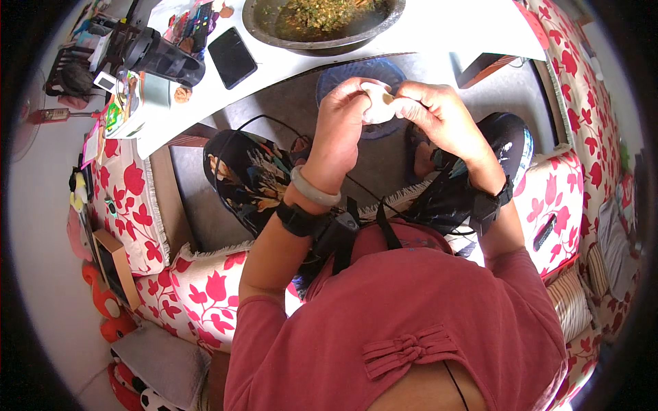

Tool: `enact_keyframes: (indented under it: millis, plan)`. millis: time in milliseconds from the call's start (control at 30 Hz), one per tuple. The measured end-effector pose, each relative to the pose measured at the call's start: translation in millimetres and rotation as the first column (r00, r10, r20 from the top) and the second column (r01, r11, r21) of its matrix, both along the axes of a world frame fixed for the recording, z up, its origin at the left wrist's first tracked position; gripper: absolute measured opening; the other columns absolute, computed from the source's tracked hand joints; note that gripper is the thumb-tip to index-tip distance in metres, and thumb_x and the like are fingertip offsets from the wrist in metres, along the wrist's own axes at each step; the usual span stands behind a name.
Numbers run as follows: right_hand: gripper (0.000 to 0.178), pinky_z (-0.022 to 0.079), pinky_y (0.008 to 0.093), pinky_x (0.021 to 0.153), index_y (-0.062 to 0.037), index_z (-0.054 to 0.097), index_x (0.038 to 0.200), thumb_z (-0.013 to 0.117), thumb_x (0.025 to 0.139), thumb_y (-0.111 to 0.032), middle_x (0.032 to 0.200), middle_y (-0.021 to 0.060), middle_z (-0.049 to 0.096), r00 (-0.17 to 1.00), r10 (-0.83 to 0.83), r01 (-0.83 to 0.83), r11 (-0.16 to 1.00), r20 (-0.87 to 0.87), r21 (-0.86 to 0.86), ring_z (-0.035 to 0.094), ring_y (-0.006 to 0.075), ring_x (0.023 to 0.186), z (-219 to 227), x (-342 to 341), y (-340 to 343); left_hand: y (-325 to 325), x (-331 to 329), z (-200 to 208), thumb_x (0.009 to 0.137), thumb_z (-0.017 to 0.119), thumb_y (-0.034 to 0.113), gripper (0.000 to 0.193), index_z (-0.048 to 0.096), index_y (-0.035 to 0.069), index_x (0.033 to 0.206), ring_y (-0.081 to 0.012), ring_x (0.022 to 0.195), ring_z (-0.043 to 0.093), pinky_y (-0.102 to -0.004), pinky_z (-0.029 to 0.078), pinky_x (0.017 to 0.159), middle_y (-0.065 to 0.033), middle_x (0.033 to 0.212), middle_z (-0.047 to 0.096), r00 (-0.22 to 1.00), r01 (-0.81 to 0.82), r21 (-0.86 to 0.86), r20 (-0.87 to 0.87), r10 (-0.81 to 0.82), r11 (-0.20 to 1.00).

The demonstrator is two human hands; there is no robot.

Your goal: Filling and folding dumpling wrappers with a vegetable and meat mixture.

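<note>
Between my two hands, above my knees, is a white, rounded dumpling [375,104] of soft dough. My left hand [343,122] has its fingers closed round the dumpling's left side. On the other side, my right hand [436,115] pinches its edge between thumb and fingers. A small yellowish-brown spot shows near the right thumb. Beyond my hands, a wide dark metal basin [322,46] on the white table holds a chopped green and brown filling [327,14].
A black phone [232,58] and a dark clear-bodied container [164,58] lie on the white table [288,66]. Under its edge stands a blue basin [331,70] on the grey floor. Red-flowered sofa covers [212,291] surround me, with a remote [545,233] on the right. A black cable [267,118] crosses my legs.
</note>
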State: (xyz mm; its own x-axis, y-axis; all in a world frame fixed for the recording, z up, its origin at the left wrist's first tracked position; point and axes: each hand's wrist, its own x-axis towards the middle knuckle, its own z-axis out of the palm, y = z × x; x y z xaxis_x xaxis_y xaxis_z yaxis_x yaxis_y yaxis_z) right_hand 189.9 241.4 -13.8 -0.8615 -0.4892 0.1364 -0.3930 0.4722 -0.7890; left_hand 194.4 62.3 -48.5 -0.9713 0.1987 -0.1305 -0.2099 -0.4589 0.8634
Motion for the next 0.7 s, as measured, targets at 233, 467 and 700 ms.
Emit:
enact_keyframes:
  millis: [233,467,700]
  plan:
    - [0.019,0.044,0.0342,0.062,-0.0024,0.055,0.086,0.058,0.093,-0.020,0.071,0.0124,0.052,0.996,0.020,-0.026,0.997,-0.082,-0.077,0.051,0.0253,0.062,-4.9,3.4,-2.1,-1.8,0.9,-0.8,0.085,0.047,0.000,0.019,0.064,-0.002,0.091,-0.0080,0.074,0.057,-0.0225,0.047,0.068,-0.0027,0.084,0.063,0.994,0.004,-0.097,-0.107,-0.014,0.995]
    - [0.021,0.042,0.0329,0.061,-0.0021,0.053,0.083,0.058,0.093,-0.020,0.067,0.0100,0.047,0.999,0.045,-0.046,0.997,-0.017,-0.065,0.048,0.0197,0.061,-6.3,-0.7,1.2,-4.6,0.5,-10.4,0.085,0.048,0.003,0.020,0.065,0.001,0.096,-0.0083,0.079,0.058,-0.0222,0.046,0.072,-0.0017,0.089,0.064,0.982,0.024,-0.257,-0.176,-0.071,0.966]
    - [0.021,0.042,0.0337,0.060,-0.0024,0.054,0.084,0.057,0.092,-0.021,0.065,0.0115,0.047,0.996,0.084,-0.081,0.992,0.028,-0.092,0.049,0.0201,0.061,-11.5,-2.3,6.9,-6.6,0.3,-10.5,0.086,0.048,0.003,0.020,0.065,0.000,0.096,-0.0086,0.081,0.058,-0.0229,0.047,0.074,-0.0010,0.089,0.063,0.975,0.048,-0.285,-0.197,-0.107,0.957]
